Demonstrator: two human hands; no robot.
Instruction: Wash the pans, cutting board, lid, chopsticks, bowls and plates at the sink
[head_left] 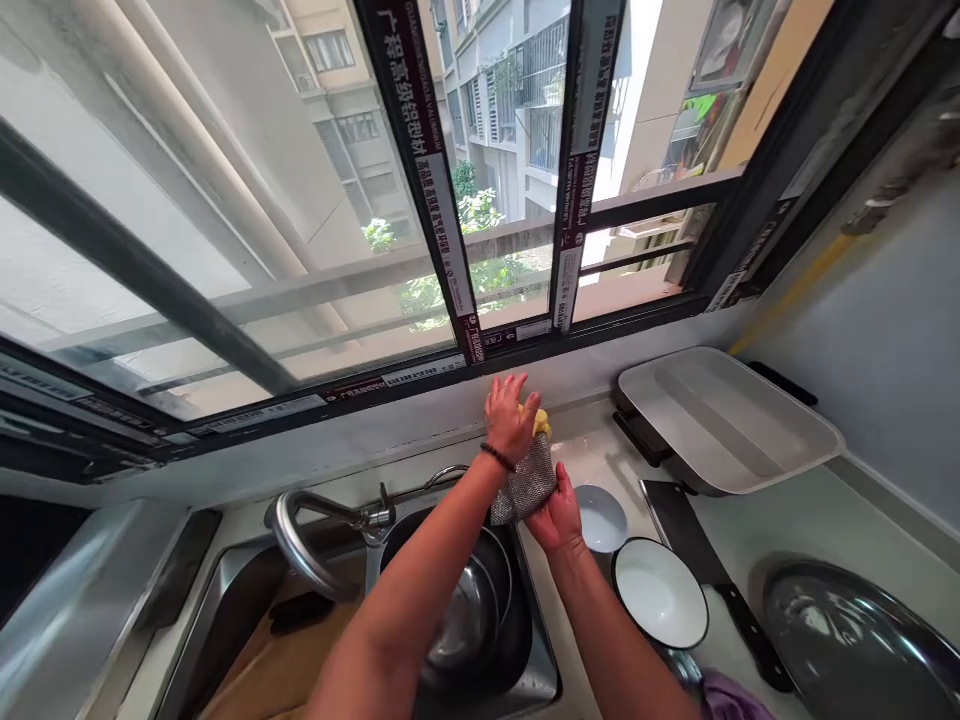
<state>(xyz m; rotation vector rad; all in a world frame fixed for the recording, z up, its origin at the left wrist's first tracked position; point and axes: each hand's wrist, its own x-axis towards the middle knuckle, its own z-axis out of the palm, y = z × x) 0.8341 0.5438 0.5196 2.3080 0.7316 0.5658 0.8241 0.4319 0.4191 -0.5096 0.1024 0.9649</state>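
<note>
A grey mesh dishcloth (529,482) is held up over the back edge of the counter, beside the sink. My right hand (556,512) grips its lower right side, the thumb against the edge and the other fingers partly hidden. Just above, my left hand (511,415) has its fingers stretched out and spread, with a dark bead bracelet at the wrist. Its palm is close to the cloth's top and a bunched yellow piece (541,422); whether it touches them I cannot tell.
Under my left arm, metal pans (469,610) sit in the sink (556,650) behind a curved faucet (307,540). To the right are a small white bowl (602,518), a dark-rimmed bowl (661,592), a cleaver (686,535), a large pan (731,415) and a glass lid (847,640).
</note>
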